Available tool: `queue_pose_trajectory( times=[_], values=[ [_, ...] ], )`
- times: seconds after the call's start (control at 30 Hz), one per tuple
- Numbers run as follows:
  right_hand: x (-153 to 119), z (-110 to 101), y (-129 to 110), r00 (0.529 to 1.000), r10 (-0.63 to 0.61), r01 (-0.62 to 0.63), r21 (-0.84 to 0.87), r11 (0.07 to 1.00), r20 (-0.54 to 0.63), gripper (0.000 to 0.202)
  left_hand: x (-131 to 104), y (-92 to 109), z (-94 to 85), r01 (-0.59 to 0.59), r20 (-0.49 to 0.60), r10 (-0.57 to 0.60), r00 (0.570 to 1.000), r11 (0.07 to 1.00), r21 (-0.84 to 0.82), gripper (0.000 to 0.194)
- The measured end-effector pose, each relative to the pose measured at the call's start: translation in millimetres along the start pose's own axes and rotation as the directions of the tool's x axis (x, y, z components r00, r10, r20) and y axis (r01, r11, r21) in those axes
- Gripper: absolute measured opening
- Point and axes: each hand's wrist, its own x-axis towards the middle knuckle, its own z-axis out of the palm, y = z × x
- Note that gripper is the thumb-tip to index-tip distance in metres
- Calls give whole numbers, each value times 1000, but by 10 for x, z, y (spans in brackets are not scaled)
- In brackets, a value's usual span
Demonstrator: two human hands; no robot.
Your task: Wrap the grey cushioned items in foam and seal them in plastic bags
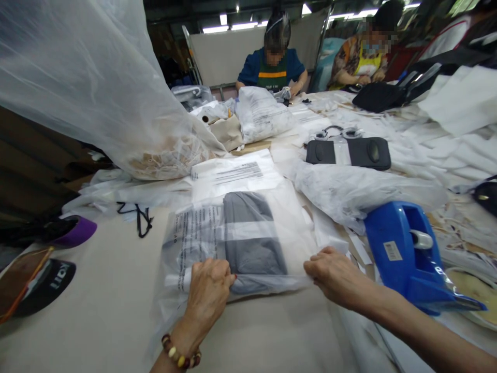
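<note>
Both hands grip the near edge of the clear poly bag (240,243), left hand (207,290) and right hand (330,274) pinching it. That slick film could slip, so the grey pad (252,238) inside might bunch up crooked. The blue tape dispenser (407,254) sits just beside the right wrist, easy to bump.

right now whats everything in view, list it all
bagged pad: 1, grey in clear plastic, table centre, under both hands
tape dispenser: 1, blue, right of it
black pad: 1, black, bare, behind
plastic sheet: 1, translucent white, upper left
stuffed bag: 1, white, far centre
cap: 1, black, left edge
co-workers: 2, seated at the far side
left hand: on the bag's near edge, beaded bracelet
right hand: at the bag's right corner
</note>
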Motion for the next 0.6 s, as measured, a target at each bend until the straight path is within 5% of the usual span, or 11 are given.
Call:
queue_pose_trajectory(
  times=[0.13,0.23,0.3,0.4,0.5,0.6],
  values=[
    [-142,-179,282,974,224,-226,-52,973,-33,30,8,4,-5,7,7,-7,1000,1000,-5,16],
    [-50,-420,347,911,336,-322,97,942,-241,41,11,-1,7,21,11,-21,1000,1000,-11,17],
    [184,-566,356,832,429,-349,269,898,-352,39,15,-1,17,28,9,-28,1000,999,-21,17],
    [729,-697,407,760,547,-398,413,819,-352,30,21,3,30,39,12,-39,999,999,-32,16],
    [1264,-728,511,738,617,-446,488,750,-273,41,23,-4,57,35,-11,-36,999,999,-42,17],
    [1583,-706,604,728,634,-436,538,722,-261,31,30,-23,94,12,-39,-14,999,999,-46,18]
  ],
)
